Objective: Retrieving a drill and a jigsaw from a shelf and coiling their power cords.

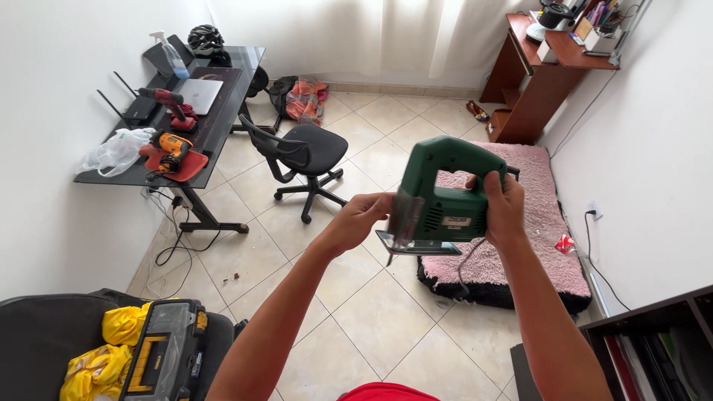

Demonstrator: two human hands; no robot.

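A green jigsaw [440, 194] with a loop handle and a flat metal base plate is held up in front of me, over the tiled floor. My right hand [503, 208] grips the rear of its body, where the black cord hangs down. My left hand [362, 217] pinches the front of the saw by its clear blade guard, just above the base plate.
A black desk [223, 111] at the left carries a red drill, an orange drill, a laptop, a spray bottle and a helmet. A black office chair [306, 152] stands beside it. A pink rug [542, 223] lies at the right, a black-and-yellow toolbox [165, 360] at the lower left.
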